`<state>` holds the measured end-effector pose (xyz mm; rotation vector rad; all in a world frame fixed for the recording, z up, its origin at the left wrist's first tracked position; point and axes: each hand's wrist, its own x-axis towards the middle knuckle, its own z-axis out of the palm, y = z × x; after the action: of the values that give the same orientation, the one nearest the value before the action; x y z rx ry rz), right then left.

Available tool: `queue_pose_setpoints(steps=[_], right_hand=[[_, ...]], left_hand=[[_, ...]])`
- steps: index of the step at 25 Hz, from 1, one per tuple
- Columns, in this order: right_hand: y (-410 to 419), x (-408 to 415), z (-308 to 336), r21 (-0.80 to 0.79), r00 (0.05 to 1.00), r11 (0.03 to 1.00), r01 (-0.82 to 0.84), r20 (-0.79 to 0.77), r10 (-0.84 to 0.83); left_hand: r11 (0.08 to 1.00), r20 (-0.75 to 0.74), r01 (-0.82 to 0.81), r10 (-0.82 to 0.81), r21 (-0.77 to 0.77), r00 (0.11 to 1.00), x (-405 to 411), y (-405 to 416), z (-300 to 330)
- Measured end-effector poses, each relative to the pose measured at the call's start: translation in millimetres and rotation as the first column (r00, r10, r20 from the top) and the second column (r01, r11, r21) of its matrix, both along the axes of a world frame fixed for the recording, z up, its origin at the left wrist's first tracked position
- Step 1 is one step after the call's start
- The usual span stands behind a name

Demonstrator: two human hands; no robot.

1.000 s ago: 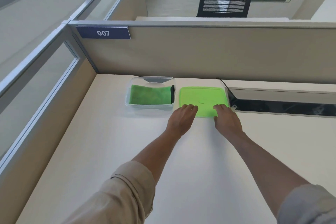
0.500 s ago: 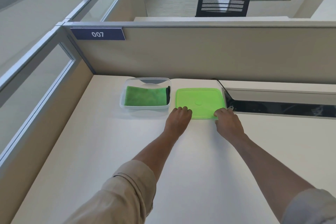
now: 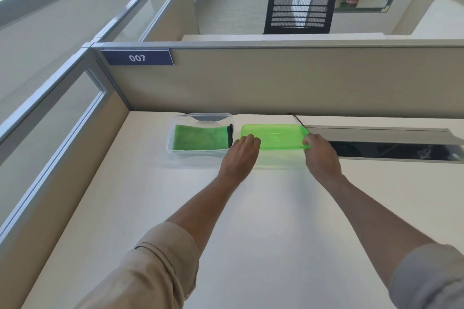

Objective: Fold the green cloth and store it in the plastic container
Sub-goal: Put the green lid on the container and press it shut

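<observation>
The folded green cloth (image 3: 199, 138) lies flat inside the clear plastic container (image 3: 173, 152) at the back of the desk. Right beside it is the translucent green lid (image 3: 278, 137), tilted with its near edge raised off the desk. My left hand (image 3: 242, 155) grips the lid's near left corner. My right hand (image 3: 320, 153) grips its near right corner. The container stands open, with the lid apart from it.
A beige partition (image 3: 276, 83) with a "007" sign (image 3: 137, 57) closes the desk's far side, and a glazed partition (image 3: 62, 118) the left. A cable slot (image 3: 391, 144) with a raised flap lies right of the lid. The near white desk (image 3: 251, 233) holds nothing.
Both hands slid from the lid's top to its near corners and took hold. The lid's front edge has come up off the desk.
</observation>
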<state>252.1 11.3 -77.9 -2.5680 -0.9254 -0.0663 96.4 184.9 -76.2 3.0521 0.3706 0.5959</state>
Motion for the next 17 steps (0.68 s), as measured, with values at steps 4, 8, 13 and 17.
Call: queue_pose_setpoints(steps=[4,8,13,17], right_hand=[[-4,3,24,0.17,1.0,0.986,0.002,0.009,-0.004],[-9,7,42,0.279,0.993,0.959,0.039,-0.122,-0.005],[3,-4,61,0.383,0.985,0.924,-0.001,-0.159,0.067],[21,-11,75,0.409,0.967,0.912,0.041,-0.245,0.067]], left_hand=[[0.996,0.082,0.012,-0.005,-0.083,0.997,-1,10,30],[0.968,0.181,0.05,-0.004,-0.248,0.983,-4,31,56],[0.78,0.27,-0.029,0.25,-0.625,0.93,-8,54,78],[0.345,0.115,-0.028,0.387,-0.938,0.915,-21,84,74]])
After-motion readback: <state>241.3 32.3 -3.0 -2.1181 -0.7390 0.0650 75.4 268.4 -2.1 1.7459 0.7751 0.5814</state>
